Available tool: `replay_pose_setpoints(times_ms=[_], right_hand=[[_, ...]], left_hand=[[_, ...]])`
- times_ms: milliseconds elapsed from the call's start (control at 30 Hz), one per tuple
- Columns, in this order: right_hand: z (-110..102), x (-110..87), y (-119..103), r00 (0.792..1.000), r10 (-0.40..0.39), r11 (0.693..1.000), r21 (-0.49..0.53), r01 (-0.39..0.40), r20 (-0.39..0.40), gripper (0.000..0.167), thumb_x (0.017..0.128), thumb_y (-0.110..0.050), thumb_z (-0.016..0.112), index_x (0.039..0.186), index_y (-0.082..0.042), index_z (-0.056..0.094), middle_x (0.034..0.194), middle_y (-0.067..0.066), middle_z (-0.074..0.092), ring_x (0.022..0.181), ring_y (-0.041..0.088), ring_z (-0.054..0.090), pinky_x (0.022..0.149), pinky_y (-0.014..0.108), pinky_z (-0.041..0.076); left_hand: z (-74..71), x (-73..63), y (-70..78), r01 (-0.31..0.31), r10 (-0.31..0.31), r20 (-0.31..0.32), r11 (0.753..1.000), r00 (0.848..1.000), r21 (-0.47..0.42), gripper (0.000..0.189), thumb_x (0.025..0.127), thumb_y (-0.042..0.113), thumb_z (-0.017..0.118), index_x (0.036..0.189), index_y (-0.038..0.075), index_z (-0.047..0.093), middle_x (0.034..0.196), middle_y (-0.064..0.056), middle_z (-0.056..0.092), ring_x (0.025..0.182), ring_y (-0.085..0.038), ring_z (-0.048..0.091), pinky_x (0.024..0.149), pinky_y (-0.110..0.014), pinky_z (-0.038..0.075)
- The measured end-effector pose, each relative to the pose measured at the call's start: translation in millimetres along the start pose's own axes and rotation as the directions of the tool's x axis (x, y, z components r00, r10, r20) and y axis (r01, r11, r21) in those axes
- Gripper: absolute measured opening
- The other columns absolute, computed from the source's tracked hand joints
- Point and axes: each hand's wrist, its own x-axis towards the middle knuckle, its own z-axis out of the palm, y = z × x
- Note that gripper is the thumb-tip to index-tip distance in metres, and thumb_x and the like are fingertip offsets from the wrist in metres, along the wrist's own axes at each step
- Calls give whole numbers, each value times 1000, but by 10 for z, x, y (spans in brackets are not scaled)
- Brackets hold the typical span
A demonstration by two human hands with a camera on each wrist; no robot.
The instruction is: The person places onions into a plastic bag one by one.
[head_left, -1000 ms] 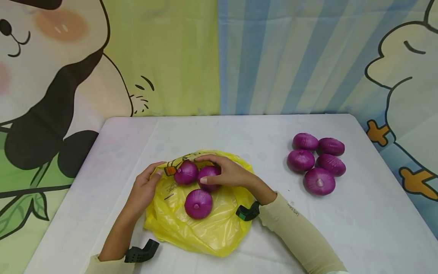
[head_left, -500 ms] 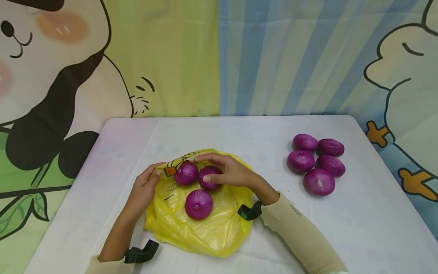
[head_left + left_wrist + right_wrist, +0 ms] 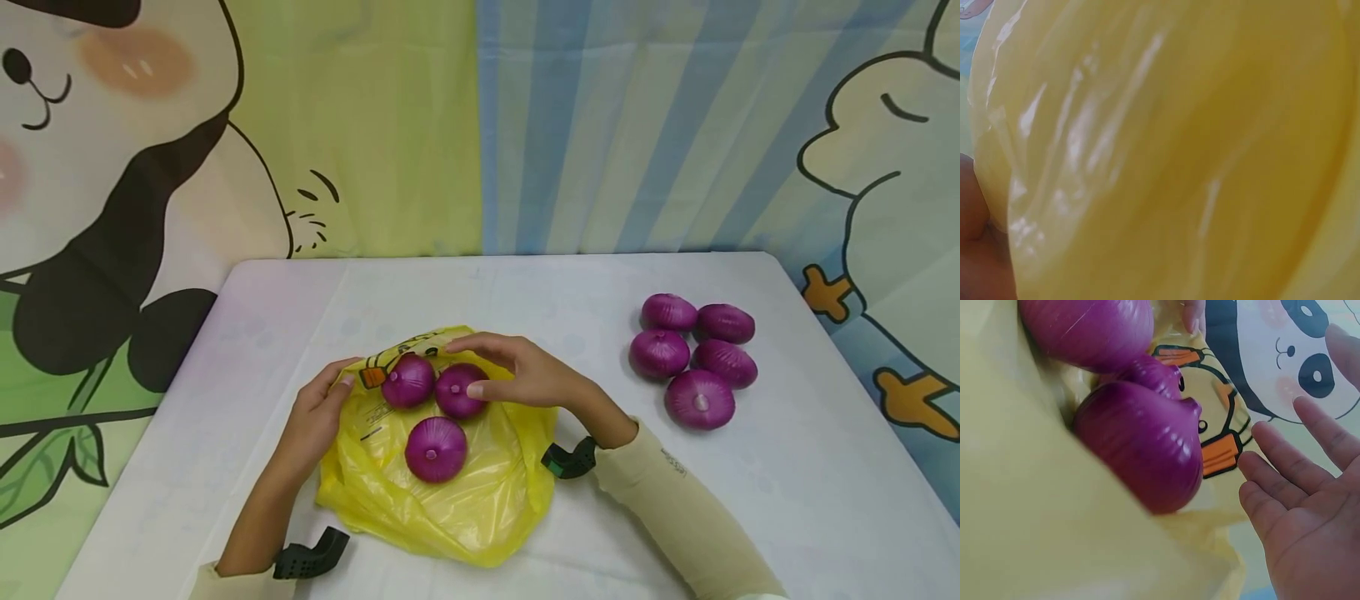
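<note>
A yellow plastic bag (image 3: 480,508) lies spread on the table with its mouth open, and three red onions sit in it: one at the left (image 3: 407,382), one at the right (image 3: 460,392), one nearer the front (image 3: 436,450). My left hand (image 3: 318,412) pinches the bag's left rim between thumb and fingers; yellow film fills most of the left wrist view. Over the bag's right side hovers my right hand (image 3: 528,375), its thumb overlapping the right onion. In the right wrist view that hand's fingers (image 3: 1282,469) are extended and apart from the nearest onion (image 3: 1147,444).
Several more red onions (image 3: 700,400) stand clustered on the right of the white table (image 3: 570,292). Behind the table hangs a cartoon-printed cloth (image 3: 375,125). Black wrist devices sit on the left arm (image 3: 311,554) and right arm (image 3: 570,458).
My right hand has drawn back to the right, off the right onion, which stays in the bag and shows more fully. The left hand has kept its place on the rim.
</note>
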Motion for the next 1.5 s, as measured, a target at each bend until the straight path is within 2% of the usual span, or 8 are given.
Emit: replay_pose_setpoints(times_ms=[100,300,500,700,833,1100,1333,1500], right_hand=[[-37,-65,-5,1000,3,1000,-12,-3,-18,48,92,-11,67,137,-4,52,139,4,52,136,19,38,112,38,26],[-100,-194,-11,999,-2,1000,-18,1,-52,48,92,-7,66,137,-1,51,140,11,51,136,22,38,113,39,24],[-141,-310,-12,997,8,1000,-17,-9,-73,48,92,-6,64,136,4,49,140,22,48,136,24,38,113,39,22],[-190,-427,-29,995,36,999,-30,-39,-90,49,92,-6,65,138,-2,50,141,14,49,135,22,39,113,38,23],[-231,-502,-38,995,42,998,-50,-47,-95,50,91,-4,65,139,-4,50,143,9,49,136,21,38,113,38,23],[-323,-680,-62,990,85,991,-96,-96,-116,51,92,-7,67,140,-6,50,143,7,49,136,21,37,112,39,25],[-416,-836,-63,989,75,989,-118,-90,-127,52,91,-3,66,140,-4,49,142,10,49,136,22,37,112,37,25],[-479,-955,-107,981,114,979,-149,-138,-157,58,87,-5,72,140,-9,50,142,5,49,136,20,38,110,34,28]], left_hand=[[2,11,-14,-7,7,-7,1000,1000,12,42,107,33,35,138,9,50,134,-9,54,130,-20,41,109,-36,31],[2,14,-15,-9,9,-11,1000,1000,17,42,107,33,35,138,9,50,134,-8,54,130,-20,41,109,-37,30],[-1,2,18,1,-1,3,1000,1000,18,42,107,34,36,139,11,50,136,-9,53,128,-19,42,101,-20,34],[9,13,11,-11,11,1,1000,1000,13,42,106,35,37,137,11,51,134,-9,54,124,-19,45,94,-11,36],[12,19,0,-10,10,-8,1000,1000,27,41,107,34,36,137,10,52,134,-8,54,125,-20,45,98,-16,35],[3,-3,38,21,-21,-8,1000,1000,3,41,107,31,36,139,9,49,137,-10,51,130,-20,40,111,-43,28],[7,2,30,18,-18,-12,1000,1000,8,41,107,30,36,139,8,50,137,-11,51,132,-22,39,112,-45,26],[8,2,34,9,-9,-8,1000,1000,14,42,107,32,36,138,9,50,136,-10,52,129,-20,41,110,-39,30]])
